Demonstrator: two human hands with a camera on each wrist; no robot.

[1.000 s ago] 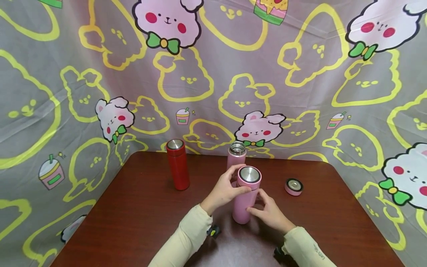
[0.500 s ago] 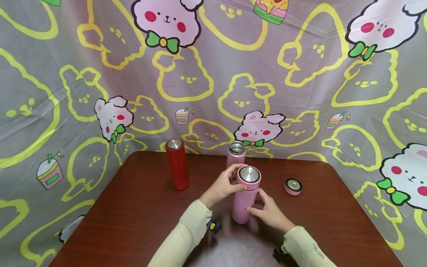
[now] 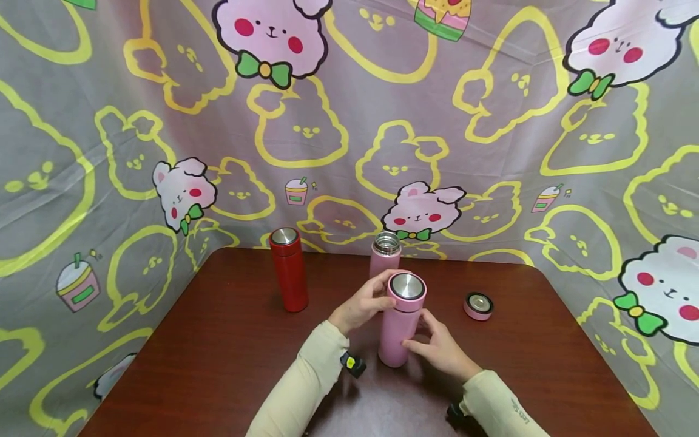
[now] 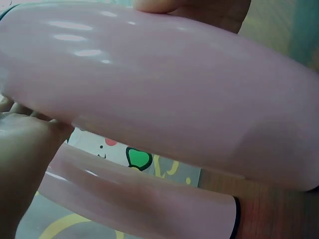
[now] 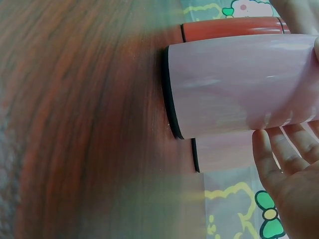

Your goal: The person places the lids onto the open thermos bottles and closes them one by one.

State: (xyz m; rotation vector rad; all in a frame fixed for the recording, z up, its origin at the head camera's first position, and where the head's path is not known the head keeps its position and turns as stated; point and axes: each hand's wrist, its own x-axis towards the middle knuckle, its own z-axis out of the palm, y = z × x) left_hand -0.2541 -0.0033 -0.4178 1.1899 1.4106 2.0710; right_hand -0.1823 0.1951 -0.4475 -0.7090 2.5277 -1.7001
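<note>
A pink thermos bottle (image 3: 398, 337) stands upright on the table, its pink lid with a steel top (image 3: 408, 286) in place. My left hand (image 3: 360, 308) grips the lid from the left, thumb on the near side and fingers round the back. Lower down, my right hand (image 3: 441, 349) holds the body from the right, its thumb on the front. In the right wrist view the right hand's fingers (image 5: 286, 149) lie along the bottle (image 5: 234, 87). Behind it stands a second pink thermos (image 3: 385, 258) without a lid, its steel mouth showing and lower part hidden.
A red thermos (image 3: 291, 273) with a steel-topped lid stands at the back left. To the right, a loose pink lid (image 3: 478, 306) lies on the brown wooden table (image 3: 218, 346). A printed cloth (image 3: 338, 133) hangs behind the table and along its sides.
My left thumb has slid leftward round the lid, away from its front. The right hand keeps its hold and the bottle stays in place.
</note>
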